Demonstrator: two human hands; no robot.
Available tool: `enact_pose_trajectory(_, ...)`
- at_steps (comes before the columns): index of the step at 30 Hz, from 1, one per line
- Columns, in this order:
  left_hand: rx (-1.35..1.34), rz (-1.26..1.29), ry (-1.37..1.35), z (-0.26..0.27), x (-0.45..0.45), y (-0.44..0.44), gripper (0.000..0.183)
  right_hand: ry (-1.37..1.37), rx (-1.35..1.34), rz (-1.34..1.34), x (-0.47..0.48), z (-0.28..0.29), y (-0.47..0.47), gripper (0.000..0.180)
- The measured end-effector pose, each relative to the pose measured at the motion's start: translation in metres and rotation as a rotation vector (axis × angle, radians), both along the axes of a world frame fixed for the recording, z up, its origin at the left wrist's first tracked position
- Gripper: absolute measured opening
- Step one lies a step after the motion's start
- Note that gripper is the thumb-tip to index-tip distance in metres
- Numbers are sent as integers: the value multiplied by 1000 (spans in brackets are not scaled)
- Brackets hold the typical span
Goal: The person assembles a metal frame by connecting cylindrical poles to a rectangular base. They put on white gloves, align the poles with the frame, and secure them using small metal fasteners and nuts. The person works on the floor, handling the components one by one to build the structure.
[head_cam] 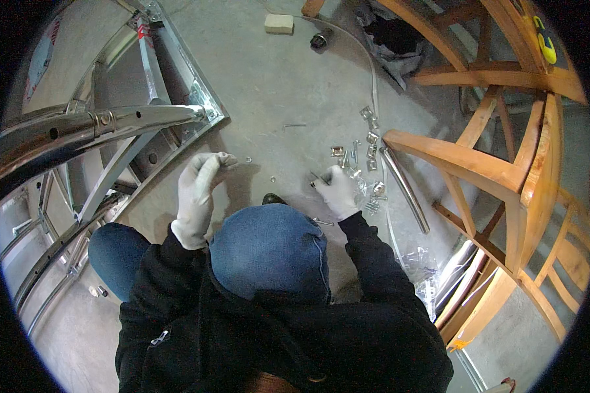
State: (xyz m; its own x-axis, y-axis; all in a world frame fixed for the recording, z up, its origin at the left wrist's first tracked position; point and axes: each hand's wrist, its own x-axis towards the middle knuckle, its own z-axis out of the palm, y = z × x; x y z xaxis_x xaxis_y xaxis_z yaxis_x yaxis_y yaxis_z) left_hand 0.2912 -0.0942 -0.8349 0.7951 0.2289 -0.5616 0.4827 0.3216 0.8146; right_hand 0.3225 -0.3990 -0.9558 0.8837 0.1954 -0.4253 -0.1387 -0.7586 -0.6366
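My left hand (196,194), in a white glove, is raised beside the metal frame (150,126) with its fingertips pinched together. Whether something small sits between them I cannot tell. On the floor near those fingertips lie a small metal nut (249,159) and another small ring-like part (273,179). My right hand (335,194), also gloved, is low over the floor and grips a small dark piece (315,180), too blurred to name. Around it are several bolts (372,205), shiny metal clamps (371,151) and a clear plastic bag (363,189).
An L-shaped hex key (294,126) lies ahead on the concrete floor (255,78). A chrome tube (405,189) rests by wooden chair-like frames (457,157) on the right. Farther off are a pale block (279,23) and a dark round part (320,40). A yellow-handled tool (545,42) sits upper right.
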Motion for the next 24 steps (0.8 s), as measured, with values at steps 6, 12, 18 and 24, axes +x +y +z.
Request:
enact_pose_trajectory(6, 72, -290, 104, 10, 25, -23, 35, 477, 1025, -601, 37, 71, 70, 17)
enact_pose_trajectory(12, -66, -149, 69, 12, 30, -26, 24, 504, 1197, -406, 52, 102, 131, 17)
enact_pose_trajectory(18, 25, -104, 41, 6, 22, 11, 30, 337, 1075, -220, 77, 102, 128, 17)
enact_pose_trajectory(24, 210, -223, -29, 26, 21, 20, 33, 402, 1120, -129, 88, 143, 139, 40)
